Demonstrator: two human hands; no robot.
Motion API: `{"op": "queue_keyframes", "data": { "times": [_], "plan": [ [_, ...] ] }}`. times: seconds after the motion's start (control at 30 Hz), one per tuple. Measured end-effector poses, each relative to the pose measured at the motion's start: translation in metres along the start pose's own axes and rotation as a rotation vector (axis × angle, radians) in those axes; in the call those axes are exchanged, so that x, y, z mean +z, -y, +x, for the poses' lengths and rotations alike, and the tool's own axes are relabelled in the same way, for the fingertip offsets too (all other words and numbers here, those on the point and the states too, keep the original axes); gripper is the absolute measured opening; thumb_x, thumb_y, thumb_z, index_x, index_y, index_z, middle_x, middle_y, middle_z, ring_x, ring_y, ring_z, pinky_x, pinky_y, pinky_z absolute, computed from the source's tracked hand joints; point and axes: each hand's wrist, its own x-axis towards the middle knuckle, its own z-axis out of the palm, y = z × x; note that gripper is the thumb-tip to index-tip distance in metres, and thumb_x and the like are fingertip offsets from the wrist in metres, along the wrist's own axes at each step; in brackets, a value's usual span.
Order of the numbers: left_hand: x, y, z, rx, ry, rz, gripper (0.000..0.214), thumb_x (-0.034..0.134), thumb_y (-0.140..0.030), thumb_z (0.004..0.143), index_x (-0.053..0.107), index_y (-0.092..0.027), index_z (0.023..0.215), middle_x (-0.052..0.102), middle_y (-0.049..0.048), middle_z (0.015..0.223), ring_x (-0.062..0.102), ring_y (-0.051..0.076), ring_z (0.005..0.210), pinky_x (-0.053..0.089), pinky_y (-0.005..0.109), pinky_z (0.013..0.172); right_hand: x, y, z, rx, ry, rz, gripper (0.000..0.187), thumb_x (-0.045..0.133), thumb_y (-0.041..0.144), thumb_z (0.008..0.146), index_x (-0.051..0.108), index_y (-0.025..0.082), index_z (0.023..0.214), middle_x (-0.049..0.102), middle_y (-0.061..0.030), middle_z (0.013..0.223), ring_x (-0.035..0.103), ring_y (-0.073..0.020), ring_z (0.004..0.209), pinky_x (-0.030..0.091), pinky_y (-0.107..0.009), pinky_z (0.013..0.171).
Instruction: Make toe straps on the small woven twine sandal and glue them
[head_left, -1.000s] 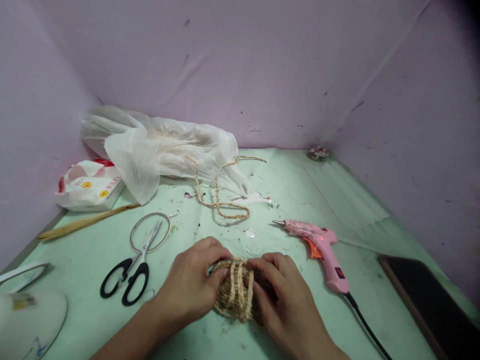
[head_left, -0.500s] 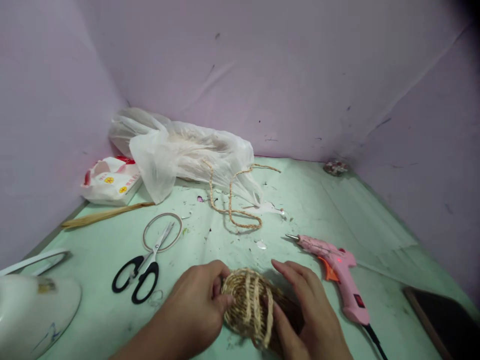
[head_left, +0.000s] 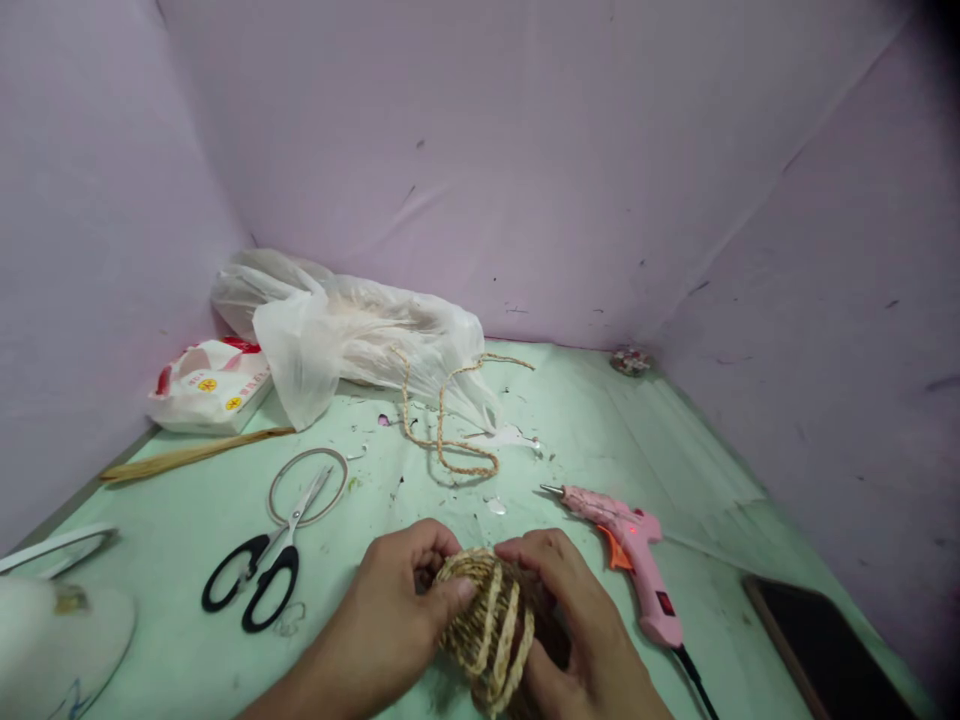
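Observation:
A small woven straw slipper (head_left: pixel 471 648), with several pale braided strips across it, is between my two hands at the front of the table. My left hand (head_left: pixel 390 610) grips its left side, the thumb pressed on top and the fingers behind. On the other side, my right hand (head_left: pixel 581 620) has its fingertips at the far edge and its thumb low against the braids. The slipper's right part is dark and mostly covered by that hand. Right of my hands lies a pink glue gun (head_left: pixel 626 545), its small red light lit.
Black-handled scissors (head_left: pixel 289 535) lie over a thin ring (head_left: pixel 279 460). Farther back are a braided cord (head_left: pixel 442 440), a white plastic bag (head_left: pixel 375 320), a small box (head_left: pixel 214 395) and a straw bundle (head_left: pixel 195 457). A phone (head_left: pixel 817 650) rests at right, a white rounded object (head_left: pixel 67 640) at left.
The camera view has shifted, so the table things sit farther left. My right fingertips, apart from the slipper's far edge before, now close on it, and the slipper is tilted differently.

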Motion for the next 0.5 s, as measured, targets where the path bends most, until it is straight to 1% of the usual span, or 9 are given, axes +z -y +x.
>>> {"op": "queue_keyframes", "data": {
  "times": [0.13, 0.27, 0.33, 0.5],
  "plan": [
    [0.0042, 0.0, 0.0015, 0.011, -0.023, -0.05, 0.012, 0.057, -0.027, 0.067, 0.056, -0.015, 0.068, 0.052, -0.0025, 0.06, 0.048, 0.014, 0.061, 0.038, 0.024, 0.058, 0.0028, 0.0009, -0.0001, -0.016, 0.009, -0.009, 0.026, 0.05, 0.019, 0.072, 0.055, 0.023, 0.097, 0.051, -0.003, 0.081, 0.054, -0.0159, 0.067, 0.047, -0.026, 0.057],
    [0.0063, 0.0005, -0.0003, 0.033, -0.031, -0.07, 0.017, 0.056, -0.031, 0.069, 0.054, -0.014, 0.065, 0.05, -0.0025, 0.059, 0.045, 0.013, 0.059, 0.036, 0.023, 0.056, 0.0073, -0.0006, -0.0031, -0.064, -0.098, -0.05, 0.027, 0.052, 0.019, 0.07, 0.056, 0.023, 0.096, 0.05, -0.0045, 0.083, 0.053, -0.0198, 0.077, 0.047, -0.029, 0.063],
    [0.0076, 0.0, -0.0026, 0.049, -0.043, -0.065, 0.018, 0.055, -0.031, 0.071, 0.053, -0.015, 0.064, 0.047, -0.0029, 0.058, 0.043, 0.012, 0.059, 0.036, 0.023, 0.055, 0.0079, 0.0005, -0.0044, -0.068, -0.131, -0.068, 0.025, 0.053, 0.018, 0.07, 0.057, 0.024, 0.094, 0.049, -0.0048, 0.084, 0.053, -0.0199, 0.078, 0.047, -0.03, 0.064],
    [0.0098, 0.0, -0.0078, 0.08, -0.072, -0.041, 0.017, 0.052, -0.03, 0.074, 0.051, -0.015, 0.065, 0.046, -0.0033, 0.058, 0.042, 0.012, 0.058, 0.035, 0.022, 0.055, 0.0059, 0.0056, -0.0053, -0.068, -0.113, -0.057, 0.022, 0.051, 0.018, 0.072, 0.056, 0.025, 0.093, 0.045, -0.0031, 0.084, 0.052, -0.0189, 0.078, 0.046, -0.031, 0.066]
  ]
}}
